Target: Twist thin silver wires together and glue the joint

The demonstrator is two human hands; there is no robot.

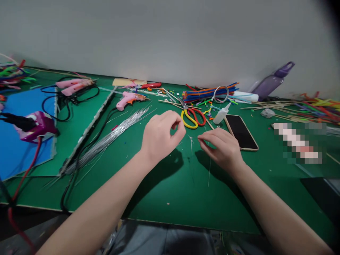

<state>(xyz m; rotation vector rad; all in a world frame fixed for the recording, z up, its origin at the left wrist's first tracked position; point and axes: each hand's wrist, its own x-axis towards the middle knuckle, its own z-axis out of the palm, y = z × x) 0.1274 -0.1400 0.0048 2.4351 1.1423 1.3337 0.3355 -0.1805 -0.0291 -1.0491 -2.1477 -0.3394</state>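
Observation:
My left hand [162,136] hovers over the green table [159,191], its thumb and fingers pinched together near the end of a thin silver wire [191,141]. My right hand [223,148] is just to the right, fingers pinched on the same wire, whose tails hang down toward me. The two hands are a few centimetres apart, and the wire piece between them is very thin and hard to make out. A bundle of long silver wires [114,136] lies to the left of my left hand.
Yellow-and-red scissors [192,117], a small glue bottle [221,114] and a phone [241,131] lie just beyond my hands. Pink glue guns [130,99] with black cords, pipe cleaners [209,92], wooden sticks [268,106], a purple bottle [273,80] and a blue sheet [21,106] surround them.

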